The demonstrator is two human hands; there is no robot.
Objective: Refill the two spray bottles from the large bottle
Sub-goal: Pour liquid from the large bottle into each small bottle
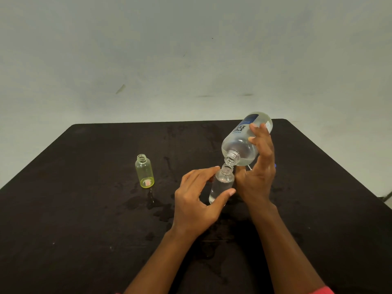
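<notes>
Two bare forearms rise from the bottom edge of the frame, with a pink sleeve [324,290] just showing at the lower right corner. At centre, the left hand [197,200] holds the clear spray bottle [222,183], forefinger at its neck and thumb across its body. This bottle is uncapped, leans slightly and holds some clear liquid.

The right hand [258,177] grips the large bottle [241,143], fingers wrapped over its side. It is tipped neck-down towards the centre, its open mouth right at the small bottle's mouth; whether the rims touch cannot be told.

There are three bottles in all: the large one and two small ones. The second, a yellow spray bottle [144,172], stands upright and uncapped left of centre, well apart from both hands.

Wide dark tabletop stretches left and right of the hands. The black table [84,209] bears wet patches [152,202] near the bottles. Its far edge crosses mid-frame with rounded corners. A pale, scuffed wall [191,49] fills the upper half.
</notes>
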